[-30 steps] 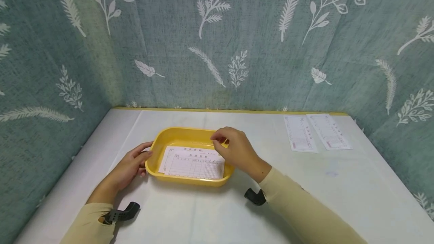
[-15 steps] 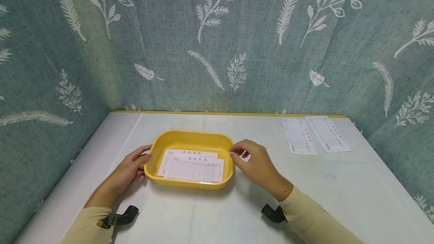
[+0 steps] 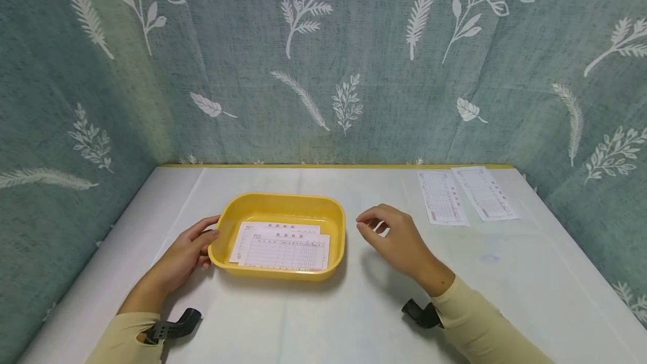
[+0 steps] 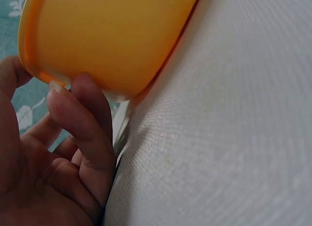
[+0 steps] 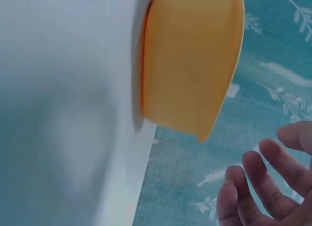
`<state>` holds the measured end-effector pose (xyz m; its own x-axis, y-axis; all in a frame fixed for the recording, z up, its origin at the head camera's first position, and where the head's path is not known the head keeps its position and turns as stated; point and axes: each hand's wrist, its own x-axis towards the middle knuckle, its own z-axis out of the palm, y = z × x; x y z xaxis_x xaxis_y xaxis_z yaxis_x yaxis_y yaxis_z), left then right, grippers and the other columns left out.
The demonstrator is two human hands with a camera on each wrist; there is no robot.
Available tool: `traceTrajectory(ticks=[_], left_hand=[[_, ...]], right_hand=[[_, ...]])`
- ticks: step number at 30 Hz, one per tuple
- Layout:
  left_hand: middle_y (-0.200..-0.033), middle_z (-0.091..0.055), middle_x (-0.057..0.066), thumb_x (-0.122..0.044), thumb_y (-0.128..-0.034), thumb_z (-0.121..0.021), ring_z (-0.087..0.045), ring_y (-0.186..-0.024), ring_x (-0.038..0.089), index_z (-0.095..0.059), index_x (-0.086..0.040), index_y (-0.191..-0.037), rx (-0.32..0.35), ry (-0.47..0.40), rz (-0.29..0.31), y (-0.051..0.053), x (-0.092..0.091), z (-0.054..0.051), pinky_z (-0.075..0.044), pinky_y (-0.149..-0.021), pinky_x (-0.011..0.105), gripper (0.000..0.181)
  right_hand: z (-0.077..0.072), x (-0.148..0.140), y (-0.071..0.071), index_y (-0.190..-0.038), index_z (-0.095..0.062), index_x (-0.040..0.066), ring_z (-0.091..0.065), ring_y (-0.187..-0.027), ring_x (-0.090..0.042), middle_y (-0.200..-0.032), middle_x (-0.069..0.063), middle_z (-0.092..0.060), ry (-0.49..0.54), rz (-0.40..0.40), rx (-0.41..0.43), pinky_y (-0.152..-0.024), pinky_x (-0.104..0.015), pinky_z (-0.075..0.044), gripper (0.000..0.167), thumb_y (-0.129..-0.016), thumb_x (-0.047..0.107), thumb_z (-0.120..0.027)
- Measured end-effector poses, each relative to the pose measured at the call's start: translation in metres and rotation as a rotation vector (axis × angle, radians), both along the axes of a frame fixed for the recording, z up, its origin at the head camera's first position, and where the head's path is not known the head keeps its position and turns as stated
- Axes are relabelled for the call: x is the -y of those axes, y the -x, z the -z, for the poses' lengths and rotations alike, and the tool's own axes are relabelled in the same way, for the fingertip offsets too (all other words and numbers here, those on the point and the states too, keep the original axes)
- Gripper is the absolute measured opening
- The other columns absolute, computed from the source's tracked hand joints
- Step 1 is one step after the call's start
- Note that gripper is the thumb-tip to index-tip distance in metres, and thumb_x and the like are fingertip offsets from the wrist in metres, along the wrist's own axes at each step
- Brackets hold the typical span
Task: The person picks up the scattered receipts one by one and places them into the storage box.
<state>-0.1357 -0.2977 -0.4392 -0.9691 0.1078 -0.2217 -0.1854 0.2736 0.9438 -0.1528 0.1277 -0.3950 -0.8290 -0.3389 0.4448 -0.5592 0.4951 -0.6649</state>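
Note:
A yellow tray (image 3: 336,229) stands on the white table, with two overlapping printed slips lying in it; the front slip (image 3: 285,251) partly covers the rear slip (image 3: 245,235). At the tray's left end my left hand (image 3: 179,257) holds the rim; in the left wrist view its bent fingers (image 4: 80,119) meet the tray's outer wall (image 4: 112,41). To the right of the tray, my right hand (image 3: 401,240) hovers apart from it, fingers loosely bent and nothing in them. The right wrist view shows these fingers (image 5: 270,177) spread beside the tray (image 5: 190,60).
Two more printed slips lie at the table's back right, one (image 3: 443,198) left of the other (image 3: 485,192), close together. A leaf-patterned green cloth (image 3: 242,44) rises behind the table and along its sides. Each wrist wears a black strapped device, such as the right one (image 3: 422,314).
My right hand has moved right, from over the tray's right end to the space beside it. My left hand stays at the tray's left rim, and the slips inside lie as before.

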Motion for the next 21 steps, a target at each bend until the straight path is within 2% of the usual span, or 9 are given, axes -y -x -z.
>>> traceTrajectory(ticks=[11,21], left_hand=[[-0.098,-0.062,-0.005,-0.034,-0.1062,-0.046,-0.054,-0.066,0.007,-0.028,-0.006,-0.154,-0.015,0.004,0.005,0.001,0.0,-0.004,-0.05,-0.056,0.019,0.058],[-0.098,-0.063,-0.008,-0.032,-0.1065,-0.046,-0.055,-0.066,0.006,-0.029,-0.005,-0.152,-0.022,-0.015,0.012,0.0,0.0,0.0,-0.05,-0.055,0.02,0.055]], right_hand=[[0.004,-0.016,0.015,-0.099,-0.074,0.009,-0.063,-0.08,-0.012,-0.09,0.001,-0.07,-0.024,0.072,0.007,-0.069,-0.028,-0.055,0.009,-0.09,0.011,-0.073],[0.008,-0.026,0.024,-0.1,-0.074,0.01,-0.063,-0.081,-0.014,-0.091,-0.002,-0.071,-0.046,0.106,0.049,-0.071,-0.026,-0.055,0.01,-0.091,0.014,-0.073]])
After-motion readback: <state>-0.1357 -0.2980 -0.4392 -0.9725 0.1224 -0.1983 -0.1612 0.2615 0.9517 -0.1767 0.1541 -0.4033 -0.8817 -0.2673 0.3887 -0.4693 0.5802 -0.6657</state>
